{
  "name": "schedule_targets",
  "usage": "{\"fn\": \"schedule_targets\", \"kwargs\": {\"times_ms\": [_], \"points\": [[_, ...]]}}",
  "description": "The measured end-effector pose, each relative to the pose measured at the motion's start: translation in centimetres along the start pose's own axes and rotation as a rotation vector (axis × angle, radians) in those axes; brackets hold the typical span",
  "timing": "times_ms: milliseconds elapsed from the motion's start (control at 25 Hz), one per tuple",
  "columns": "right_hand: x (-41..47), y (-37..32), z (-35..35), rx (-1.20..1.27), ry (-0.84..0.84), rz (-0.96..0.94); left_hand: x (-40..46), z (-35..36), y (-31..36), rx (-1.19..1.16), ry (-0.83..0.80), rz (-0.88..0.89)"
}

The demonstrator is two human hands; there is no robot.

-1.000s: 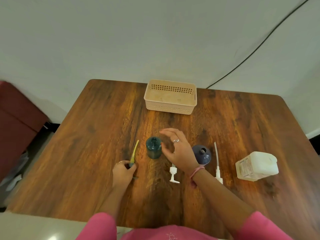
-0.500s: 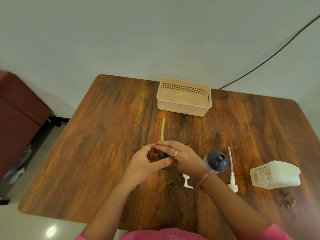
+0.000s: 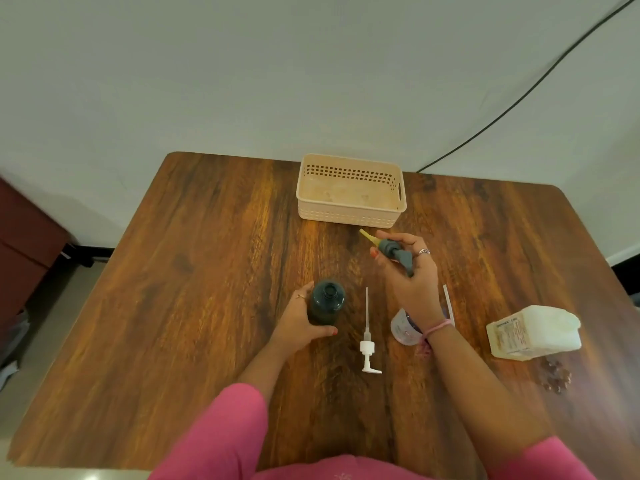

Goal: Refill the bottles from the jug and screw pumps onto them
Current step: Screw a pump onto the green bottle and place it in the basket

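The right hand (image 3: 407, 271) now holds the grey pump (image 3: 393, 252) at centre frame, passed over from the left hand (image 3: 299, 327), which grips the open bottle (image 3: 327, 301); screwing looks next.

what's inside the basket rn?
Nothing can be seen in the basket: its bare floor shows, with faint marks. The near wall covers a strip of the floor along the front.

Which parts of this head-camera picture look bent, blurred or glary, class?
Head view: wide-angle bending curves the table edges and the cable; the red cabinet at the left edge is smeared; soft, even light, faint shadows only; a small glare spot on the floor at bottom left; the hands and teal bottle are fairly sharp.
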State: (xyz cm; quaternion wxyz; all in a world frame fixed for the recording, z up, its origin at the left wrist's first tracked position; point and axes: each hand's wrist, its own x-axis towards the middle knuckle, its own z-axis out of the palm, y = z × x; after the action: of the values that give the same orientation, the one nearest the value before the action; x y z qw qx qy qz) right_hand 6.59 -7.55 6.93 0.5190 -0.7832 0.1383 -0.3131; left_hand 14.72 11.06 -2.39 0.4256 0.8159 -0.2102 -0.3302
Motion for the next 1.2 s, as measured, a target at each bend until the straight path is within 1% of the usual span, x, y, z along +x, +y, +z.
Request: {"fn": "schedule_targets", "kwargs": {"times_ms": [160,360,480,600,800,960,1200], "points": [[0.5,0.4,-0.1,0.038,0.045,0.103,0.9,1.1,-0.6,-0.050,0.068,0.035],[2.1,-1.2,-1.5,0.196,0.047,0.169,0.9,1.1,0.2,-0.108,0.142,0.056],[4.2,-2.8,-3.0,0.163,0.064,0.148,0.5,1.1,2.4,-0.200,0.192,0.060],[6.6,-4.8,-5.2,0.199,0.045,0.130,0.2,1.0,5.5,-0.298,0.232,0.126],[10.7,-9.2,-9.3,0.328,0.000,0.064,0.6,0.6,11.2,-0.276,0.355,0.267],[13.0,-12.5,-11.9,0.378,-0.043,-0.016,1.4,0.5,15.3,-0.282,0.437,0.317],[15.5,-15.4,-14.7,0.316,-0.112,-0.138,1.9,0.6,20.7,-0.332,0.476,0.351]]}}
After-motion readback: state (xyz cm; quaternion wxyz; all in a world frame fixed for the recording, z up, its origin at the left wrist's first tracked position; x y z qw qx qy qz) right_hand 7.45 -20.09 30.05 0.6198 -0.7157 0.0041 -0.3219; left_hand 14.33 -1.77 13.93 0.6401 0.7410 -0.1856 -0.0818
